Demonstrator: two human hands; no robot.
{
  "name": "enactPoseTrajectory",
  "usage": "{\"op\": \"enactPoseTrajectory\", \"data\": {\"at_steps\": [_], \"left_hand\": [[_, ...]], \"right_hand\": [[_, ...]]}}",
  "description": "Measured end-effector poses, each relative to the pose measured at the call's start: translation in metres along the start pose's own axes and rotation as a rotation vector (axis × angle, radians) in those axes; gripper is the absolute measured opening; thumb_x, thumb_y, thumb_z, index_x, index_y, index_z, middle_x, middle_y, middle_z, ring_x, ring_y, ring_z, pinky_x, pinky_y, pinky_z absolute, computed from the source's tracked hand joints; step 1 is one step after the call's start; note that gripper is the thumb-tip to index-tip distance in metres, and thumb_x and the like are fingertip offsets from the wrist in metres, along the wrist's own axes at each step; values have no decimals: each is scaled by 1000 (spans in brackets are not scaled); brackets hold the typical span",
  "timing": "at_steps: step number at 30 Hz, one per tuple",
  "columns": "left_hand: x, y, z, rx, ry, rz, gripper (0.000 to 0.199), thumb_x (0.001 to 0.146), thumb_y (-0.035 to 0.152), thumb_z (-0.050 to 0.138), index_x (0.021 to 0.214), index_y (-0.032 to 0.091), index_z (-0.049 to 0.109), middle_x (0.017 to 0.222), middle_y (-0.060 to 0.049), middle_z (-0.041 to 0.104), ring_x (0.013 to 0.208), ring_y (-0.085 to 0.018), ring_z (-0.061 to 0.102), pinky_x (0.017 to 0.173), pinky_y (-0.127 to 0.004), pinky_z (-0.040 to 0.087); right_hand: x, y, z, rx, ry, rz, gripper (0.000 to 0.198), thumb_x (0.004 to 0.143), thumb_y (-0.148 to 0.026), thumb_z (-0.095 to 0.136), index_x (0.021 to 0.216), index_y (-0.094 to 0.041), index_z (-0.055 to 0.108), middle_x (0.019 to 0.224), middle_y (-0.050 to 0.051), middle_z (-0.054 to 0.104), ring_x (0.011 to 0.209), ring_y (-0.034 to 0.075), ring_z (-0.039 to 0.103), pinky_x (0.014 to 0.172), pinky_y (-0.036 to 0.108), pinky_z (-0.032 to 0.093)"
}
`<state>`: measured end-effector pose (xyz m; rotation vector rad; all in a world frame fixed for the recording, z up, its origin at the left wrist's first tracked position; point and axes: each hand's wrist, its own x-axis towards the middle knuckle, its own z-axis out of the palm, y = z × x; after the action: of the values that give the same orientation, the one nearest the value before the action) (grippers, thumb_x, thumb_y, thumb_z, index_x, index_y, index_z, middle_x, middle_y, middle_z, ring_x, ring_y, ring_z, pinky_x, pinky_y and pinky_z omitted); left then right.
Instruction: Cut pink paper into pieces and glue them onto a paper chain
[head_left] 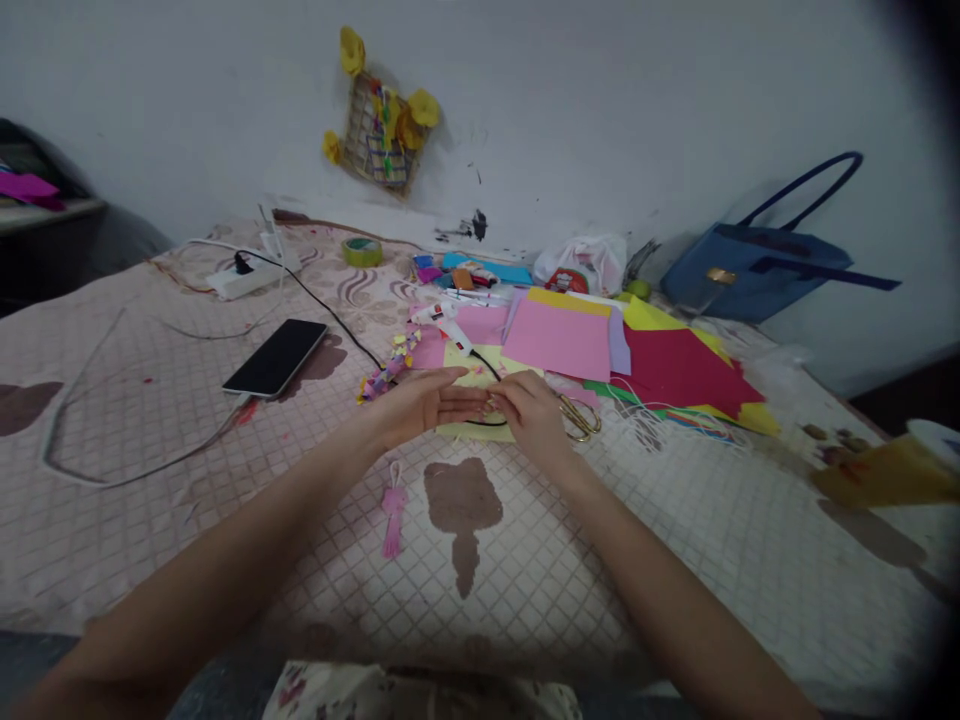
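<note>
Over the pale yellow paper (480, 433), my left hand (437, 402) is turned palm up with its fingers stretched out. My right hand (529, 407) meets it at the fingertips, thumb and fingers pinched together. Whatever is in that pinch is too small to make out. Just beyond both hands a white hot glue gun (448, 327) lies on pink paper, its black cord running down by the fingers. A strip of small colourful paper pieces (390, 367) sits beside my left wrist. Gold-handled scissors (579, 417) lie right of my right hand. Nearer me is a pink tassel with a loop (393, 517).
Left are a phone (275, 358) on a white cable and a power strip (253, 276). Green tape (361, 251) sits further back. Pink sheets (559, 338), red paper (682, 368) and white string (643, 420) lie right, with a blue bag (757, 270) behind and a yellow cup (892, 470) at the edge.
</note>
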<state>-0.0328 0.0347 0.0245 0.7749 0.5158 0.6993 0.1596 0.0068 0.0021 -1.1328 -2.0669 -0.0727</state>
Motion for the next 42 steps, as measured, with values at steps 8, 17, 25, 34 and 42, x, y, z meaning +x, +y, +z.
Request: {"op": "enactPoseTrajectory", "data": {"at_steps": [8,17,25,34,42], "left_hand": [[1,0,-2,30,-53,11,30,83,29,52,109,15,50,93,-13,69,88,-21,65,94,-40,38],[2,6,-7,221,186,124,29,79,24,60,105,15,51,96,-13,68,90,-21,64,83,-36,45],[1,0,-7,209,83,96,29,82,24,56,108,14,49,96,-13,69,87,-19,66,82,-35,47],[-1,0,-4,206,54,94,32,82,24,55,112,13,48,96,-14,68,90,-21,65,90,-40,43],[-5,-1,4,433,102,139,46,77,27,62,118,15,46,100,-13,67,95,-22,62,89,-41,42]], "right_hand": [[4,-2,-5,-291,-133,-112,17,88,-18,42,84,-17,59,89,9,59,88,23,47,77,36,36],[2,-2,-4,-72,2,157,19,87,-20,42,71,-19,52,71,4,55,74,19,49,68,31,37],[3,-8,0,101,41,140,10,83,-17,50,88,-19,58,87,5,60,86,19,53,77,32,41],[-1,-8,3,-89,-25,71,13,86,-20,49,90,-20,61,86,5,63,87,21,52,76,35,37],[2,-15,0,-333,-141,-36,16,87,-20,45,81,-18,60,81,6,61,85,21,47,74,34,30]]}}
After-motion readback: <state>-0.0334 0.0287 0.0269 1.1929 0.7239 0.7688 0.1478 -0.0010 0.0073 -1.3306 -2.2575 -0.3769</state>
